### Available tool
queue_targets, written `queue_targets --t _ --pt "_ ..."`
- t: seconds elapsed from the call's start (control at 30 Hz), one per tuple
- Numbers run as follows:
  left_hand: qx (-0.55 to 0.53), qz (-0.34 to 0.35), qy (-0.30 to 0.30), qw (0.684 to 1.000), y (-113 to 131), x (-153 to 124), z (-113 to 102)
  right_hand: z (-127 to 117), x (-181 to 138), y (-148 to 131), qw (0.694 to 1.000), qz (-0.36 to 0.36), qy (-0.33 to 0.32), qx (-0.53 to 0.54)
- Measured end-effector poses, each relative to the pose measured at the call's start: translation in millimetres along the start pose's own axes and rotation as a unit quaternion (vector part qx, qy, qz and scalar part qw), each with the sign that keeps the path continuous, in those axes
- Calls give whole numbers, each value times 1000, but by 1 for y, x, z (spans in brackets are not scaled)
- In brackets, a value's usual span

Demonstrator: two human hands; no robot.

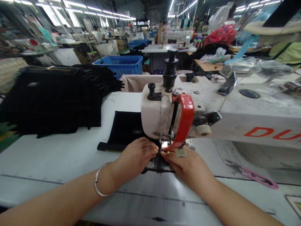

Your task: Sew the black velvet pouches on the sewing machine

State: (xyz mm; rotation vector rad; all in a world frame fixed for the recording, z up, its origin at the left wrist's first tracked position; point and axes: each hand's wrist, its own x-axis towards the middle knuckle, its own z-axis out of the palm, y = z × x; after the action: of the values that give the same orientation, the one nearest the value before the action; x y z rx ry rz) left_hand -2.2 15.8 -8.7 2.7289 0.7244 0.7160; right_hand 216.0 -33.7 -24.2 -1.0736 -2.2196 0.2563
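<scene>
A white sewing machine (211, 106) with a red guard (184, 121) stands on the pale table (47, 160). A black fabric piece (124, 128) lies under its needle and runs off to the left. My left hand (136, 157), with a ring and a silver bangle on the wrist, presses the fabric down just left of the needle, fingers curled and pinched together. My right hand (185, 166) meets it from the right, fingertips pinching the fabric edge below the presser foot. The fabric between the fingers is mostly hidden.
A tall stack of black fabric pieces (54, 97) sits at the left of the table. Pink-handled snips (254, 175) lie at the right. Behind are a blue basket (122, 64), another sewing machine (178, 37), bags and distant people at work.
</scene>
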Motion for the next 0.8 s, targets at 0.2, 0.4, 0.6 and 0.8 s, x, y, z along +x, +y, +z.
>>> queue_targets --t 0.2,0.4,0.6,0.8 --pt "15 -8 33 999 -5 5 6 5 -1 8 1000 17 19 -15" --pt "12 -53 22 998 -12 11 9 9 1 16 998 40 4 -41" --pt "17 -54 24 998 -17 10 10 11 2 18 996 58 -2 -68" --pt "28 -46 32 998 -19 9 11 8 5 13 995 79 8 -59"
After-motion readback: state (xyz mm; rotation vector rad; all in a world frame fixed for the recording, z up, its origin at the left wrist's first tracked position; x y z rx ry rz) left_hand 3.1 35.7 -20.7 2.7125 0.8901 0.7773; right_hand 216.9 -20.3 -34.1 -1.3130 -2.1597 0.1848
